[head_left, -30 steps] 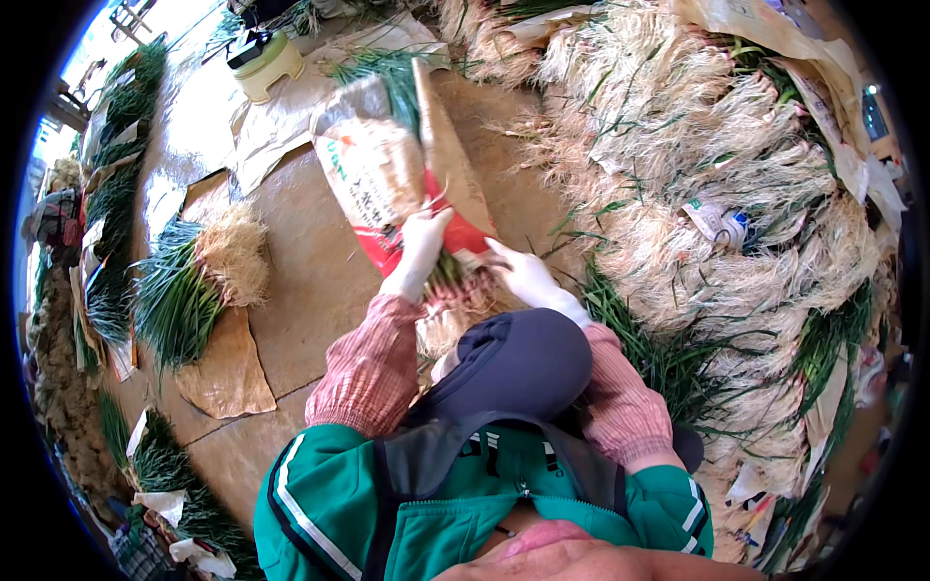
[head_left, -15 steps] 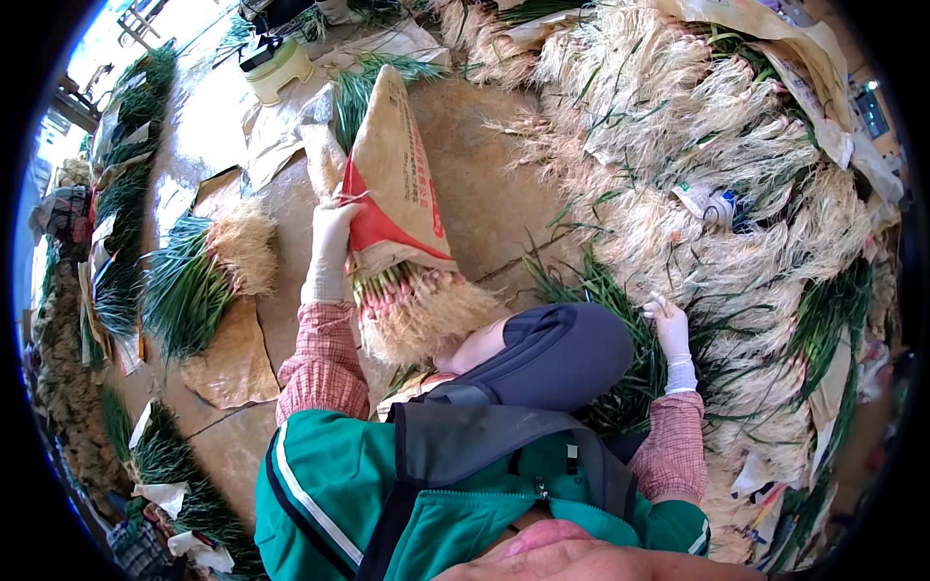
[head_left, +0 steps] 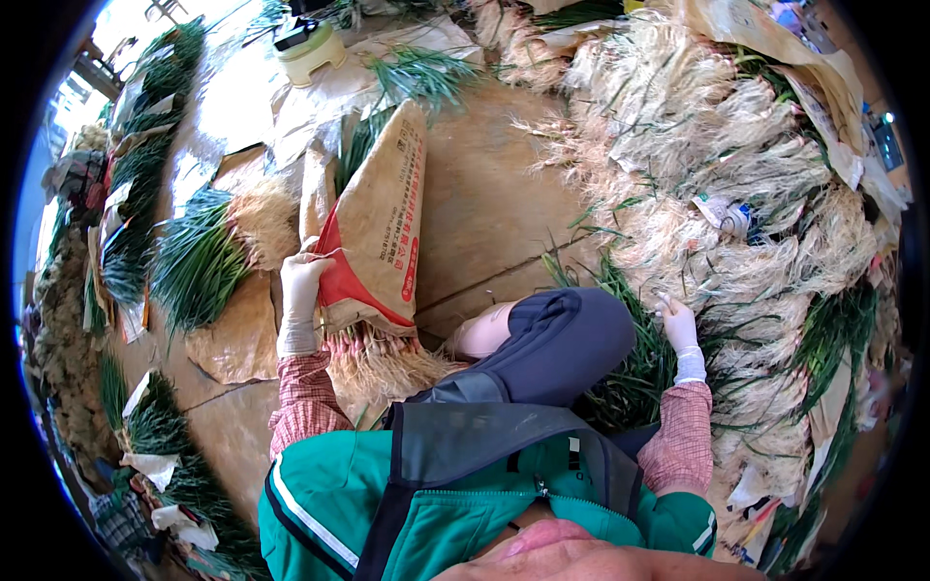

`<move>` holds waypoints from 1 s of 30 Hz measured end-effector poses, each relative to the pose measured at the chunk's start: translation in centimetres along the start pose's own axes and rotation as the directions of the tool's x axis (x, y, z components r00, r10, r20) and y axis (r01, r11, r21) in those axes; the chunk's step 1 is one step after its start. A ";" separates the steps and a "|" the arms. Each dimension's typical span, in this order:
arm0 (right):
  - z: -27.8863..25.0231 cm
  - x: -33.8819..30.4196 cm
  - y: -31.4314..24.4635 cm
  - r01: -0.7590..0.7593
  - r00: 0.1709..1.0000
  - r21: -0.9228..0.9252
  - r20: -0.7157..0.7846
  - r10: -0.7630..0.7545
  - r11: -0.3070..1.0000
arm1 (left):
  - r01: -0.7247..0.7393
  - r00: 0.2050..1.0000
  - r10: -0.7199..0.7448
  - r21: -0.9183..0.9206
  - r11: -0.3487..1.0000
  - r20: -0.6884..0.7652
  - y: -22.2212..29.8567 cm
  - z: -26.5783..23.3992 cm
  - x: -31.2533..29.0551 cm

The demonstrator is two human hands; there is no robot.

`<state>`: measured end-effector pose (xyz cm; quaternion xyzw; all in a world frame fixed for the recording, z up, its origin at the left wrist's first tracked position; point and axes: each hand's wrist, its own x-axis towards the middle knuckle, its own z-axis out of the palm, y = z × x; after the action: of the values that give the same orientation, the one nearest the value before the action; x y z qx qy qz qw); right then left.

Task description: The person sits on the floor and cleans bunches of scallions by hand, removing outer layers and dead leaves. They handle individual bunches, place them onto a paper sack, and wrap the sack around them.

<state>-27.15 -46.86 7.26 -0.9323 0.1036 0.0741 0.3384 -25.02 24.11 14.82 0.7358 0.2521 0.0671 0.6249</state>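
Head view: left hand is grasping the left edge of a brown paper wrap with a red band; the grip is pinching firmly there. The wrap is lying over the floor, left of the bent knee, and is enclosing a bunch of spring onions; pinkish stems and pale roots are sticking out at its near end. Right hand is staying well apart from the wrap, right of the knee, beside loose green leaves and a large root-covered pile. Its fingers are curling; cannot tell whether that grip is holding anything. A second bunch is lying left of the wrap, roots pointing right. A pale stool is standing at far left.
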 end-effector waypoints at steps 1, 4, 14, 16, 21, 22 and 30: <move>0.4 0.4 -0.8 0.050 0.999 -0.041 -0.007 -0.050 0.998 | -0.054 0.998 0.054 0.010 0.998 -0.029 -0.1 -0.7 -0.2; 0.9 0.6 -2.0 -0.065 0.996 0.078 0.070 0.060 0.995 | -0.272 0.958 0.277 0.070 0.960 -0.077 0.5 -2.8 -0.1; 1.6 2.7 0.5 -0.062 0.963 0.048 0.267 0.047 0.997 | -0.441 0.779 0.292 -0.154 0.884 -0.555 7.9 -14.5 -6.3; 2.1 3.4 0.7 -0.040 0.953 -0.027 0.300 0.046 0.999 | -0.497 0.701 0.234 -0.225 0.838 -0.674 8.7 -17.4 -8.7; 2.0 4.9 1.9 -0.055 0.942 -0.017 0.330 0.058 0.998 | -0.637 0.627 0.098 -0.436 0.636 -0.773 8.5 -23.1 -15.1; 1.8 5.4 3.4 -0.050 0.945 -0.012 0.324 0.051 0.999 | -0.662 0.584 0.129 -0.379 0.647 -0.801 8.2 -23.7 -16.1; 3.2 6.6 7.6 -0.209 0.912 -0.004 0.360 0.197 0.978 | -0.687 0.244 0.139 -0.070 0.723 -0.960 5.1 -30.1 -25.9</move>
<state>-22.87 -51.39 -1.23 -0.8814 0.1378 0.2757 0.3580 -58.38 38.56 31.61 0.4277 0.3120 0.6897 0.4941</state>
